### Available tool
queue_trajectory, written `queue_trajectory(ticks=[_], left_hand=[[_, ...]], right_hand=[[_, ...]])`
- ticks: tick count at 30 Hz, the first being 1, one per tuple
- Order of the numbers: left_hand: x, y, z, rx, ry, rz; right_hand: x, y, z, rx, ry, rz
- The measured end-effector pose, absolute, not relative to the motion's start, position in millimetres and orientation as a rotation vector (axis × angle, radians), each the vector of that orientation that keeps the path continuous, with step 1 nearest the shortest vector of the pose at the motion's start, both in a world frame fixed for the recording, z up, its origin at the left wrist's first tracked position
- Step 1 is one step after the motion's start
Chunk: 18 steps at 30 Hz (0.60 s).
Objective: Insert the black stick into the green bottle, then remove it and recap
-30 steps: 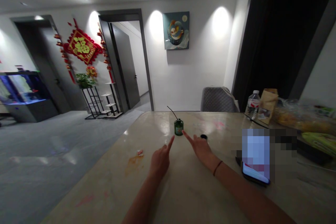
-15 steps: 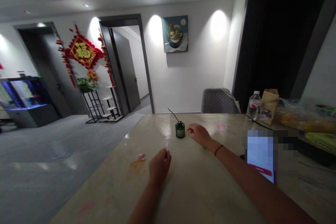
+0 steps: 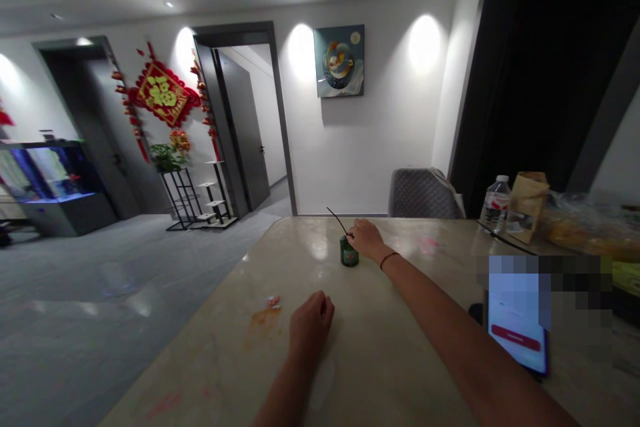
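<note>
A small green glass bottle (image 3: 349, 254) stands upright on the table, with a thin black stick (image 3: 337, 219) leaning out of its mouth to the left. My right hand (image 3: 367, 237) is at the bottle's top, fingers curled together by its mouth where the stick comes out. Whether they grip the stick, the rim or some small piece is hidden. Nearer to me, my left hand (image 3: 311, 321) rests on the tabletop in a loose fist, apart from the bottle; the inside of its fingers cannot be seen.
On the pale table (image 3: 380, 360) a crumpled scrap (image 3: 273, 301) lies beside an orange stain, left of my left hand. At right are a lit phone (image 3: 517, 340), a water bottle (image 3: 497, 204), a paper bag (image 3: 527, 207) and plastic-wrapped food (image 3: 575, 223). A grey chair (image 3: 424, 194) stands beyond.
My right hand has moved left from beside the green bottle to its mouth, now covering part of the top. My left hand stays in nearly the same place. The view has shifted slightly.
</note>
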<state>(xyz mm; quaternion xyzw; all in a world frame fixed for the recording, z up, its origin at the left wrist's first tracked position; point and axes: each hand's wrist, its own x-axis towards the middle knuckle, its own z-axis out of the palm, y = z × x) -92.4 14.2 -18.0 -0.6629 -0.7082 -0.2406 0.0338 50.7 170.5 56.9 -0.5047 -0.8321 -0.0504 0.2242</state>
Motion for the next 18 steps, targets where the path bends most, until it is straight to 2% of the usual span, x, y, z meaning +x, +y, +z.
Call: queue_trajectory(ticks=[11,18], left_hand=[[-91.4,14.3,-18.5,-2.118,-2.242,-0.688],[-87.1,11.2,-17.6,-2.179,-2.176,-0.529]], right_hand=[[42.0,192.0,73.7,-1.487,-2.419,-0.093],[40.4,201.6,83.6,-1.450,-2.614,-0.029]])
